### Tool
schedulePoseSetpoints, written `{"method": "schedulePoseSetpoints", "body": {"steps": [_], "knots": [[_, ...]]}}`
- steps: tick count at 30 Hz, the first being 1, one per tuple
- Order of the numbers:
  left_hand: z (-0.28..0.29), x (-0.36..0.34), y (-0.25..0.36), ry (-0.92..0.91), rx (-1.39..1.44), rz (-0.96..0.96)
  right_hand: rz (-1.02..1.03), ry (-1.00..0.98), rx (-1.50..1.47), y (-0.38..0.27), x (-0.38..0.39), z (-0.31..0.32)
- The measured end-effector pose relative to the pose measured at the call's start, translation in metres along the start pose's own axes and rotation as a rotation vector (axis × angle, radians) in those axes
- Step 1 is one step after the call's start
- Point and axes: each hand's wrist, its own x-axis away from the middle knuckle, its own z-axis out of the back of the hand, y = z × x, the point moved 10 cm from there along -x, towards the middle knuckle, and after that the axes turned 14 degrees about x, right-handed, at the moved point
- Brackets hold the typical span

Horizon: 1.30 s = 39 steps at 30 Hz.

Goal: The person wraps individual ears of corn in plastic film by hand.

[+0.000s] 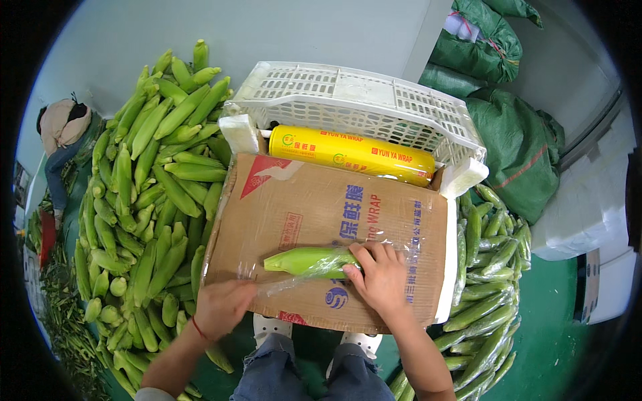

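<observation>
A green ear of corn (297,260) lies across the flattened brown cardboard (267,210), partly under clear film (287,282). My right hand (378,277) grips the corn's right end. Lower left, my left hand (224,304) is slightly blurred, its fingers closed at the end of the film stretched leftward from the corn. A yellow roll of plastic wrap (348,157) rests behind the cardboard, between white foam end blocks (460,179), with a white perforated plastic crate (354,90) behind it.
Unwrapped corn (170,187) is heaped at left, film-wrapped corn (481,321) at right. Green sacks (508,154) stack at back right. A bent-over person (63,134) is at far left, beside husk litter (60,314). My shoes (271,327) show below the cardboard.
</observation>
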Motion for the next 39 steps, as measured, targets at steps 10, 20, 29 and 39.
{"method": "schedulePoseSetpoints", "body": {"steps": [10, 20, 29, 39], "knots": [[-0.116, -0.164, -0.030, -0.677, -0.100, 0.006, 0.048, 0.226, -0.073, 0.012, -0.020, 0.004], [-0.091, -0.075, 0.057, -0.382, -0.020, -0.051, -0.076, -0.342, -0.074, -0.004, 0.027, 0.009], [-0.151, -0.232, -0.043, -0.671, -0.259, 0.007, 0.338, -0.149, 0.111, -0.007, -0.068, -0.031], [-0.112, -0.218, -0.045, -0.593, -0.062, 0.059, 0.385, -0.969, -0.379, -0.079, 0.105, 0.016]]}}
